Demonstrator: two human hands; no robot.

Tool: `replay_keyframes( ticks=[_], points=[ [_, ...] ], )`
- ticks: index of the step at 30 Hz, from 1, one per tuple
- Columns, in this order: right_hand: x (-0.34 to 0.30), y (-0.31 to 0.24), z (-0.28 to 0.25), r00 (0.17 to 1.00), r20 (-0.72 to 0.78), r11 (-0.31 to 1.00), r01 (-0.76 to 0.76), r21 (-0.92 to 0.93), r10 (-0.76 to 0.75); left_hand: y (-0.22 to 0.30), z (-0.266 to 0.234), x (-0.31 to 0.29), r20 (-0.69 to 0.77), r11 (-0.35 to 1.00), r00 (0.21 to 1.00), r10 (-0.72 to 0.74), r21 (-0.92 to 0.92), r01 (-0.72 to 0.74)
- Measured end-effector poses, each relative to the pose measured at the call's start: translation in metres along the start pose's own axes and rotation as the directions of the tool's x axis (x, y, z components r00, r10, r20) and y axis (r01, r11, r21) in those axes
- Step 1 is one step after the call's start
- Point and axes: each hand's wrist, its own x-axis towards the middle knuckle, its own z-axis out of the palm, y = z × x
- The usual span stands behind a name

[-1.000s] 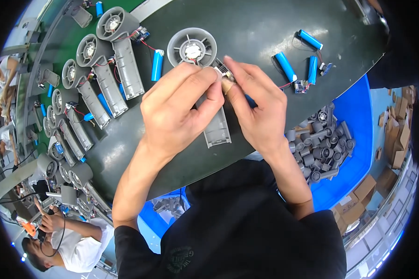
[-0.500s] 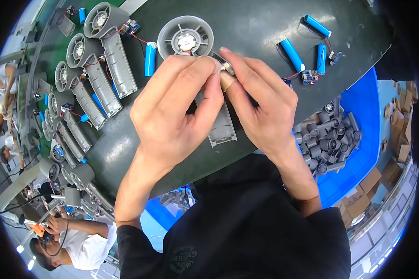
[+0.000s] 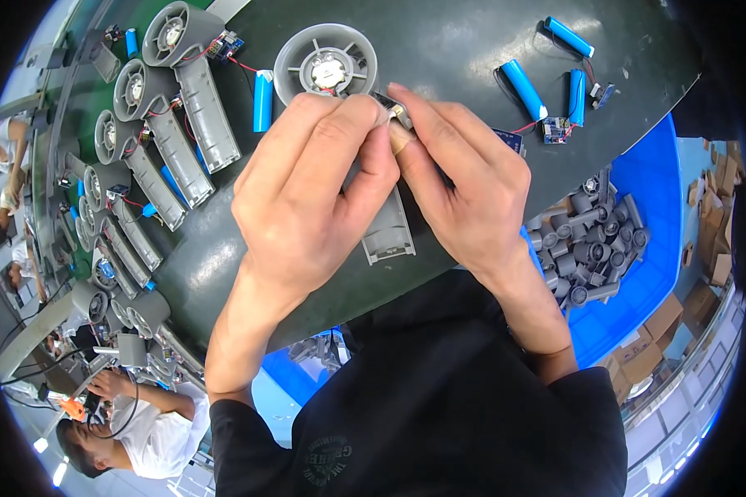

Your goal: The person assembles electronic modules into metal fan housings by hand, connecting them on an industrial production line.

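Your desk (image 3: 215, 265) carries the grey fan housing (image 3: 329, 73), its handle (image 3: 388, 236) extending toward you. Your left hand (image 3: 311, 182) is pinched narrow; whether it grips anything is hidden. Your right hand (image 3: 468, 182) holds the small component (image 3: 397, 110) between thumb and forefinger, at the left fingertips, above the housing.

Blue circuit board (image 3: 511, 140) more exposed beside right hand (image 3: 471, 178)
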Motion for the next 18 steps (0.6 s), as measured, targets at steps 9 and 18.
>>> replay_keyframes(
  ticks=[9,18],
  points=[
    [0.0019,0.0016,-0.0003,0.999,-0.003,0.998,0.054,-0.019,-0.054,0.0018,-0.0012,0.0008,0.018,1.0,1.0,0.017,0.022,-0.018],
    [0.0014,0.0046,0.0026,0.995,-0.032,0.995,0.095,-0.007,-0.095,0.0001,-0.003,0.0004,0.031,0.999,0.999,0.024,0.039,-0.025]
  ],
)
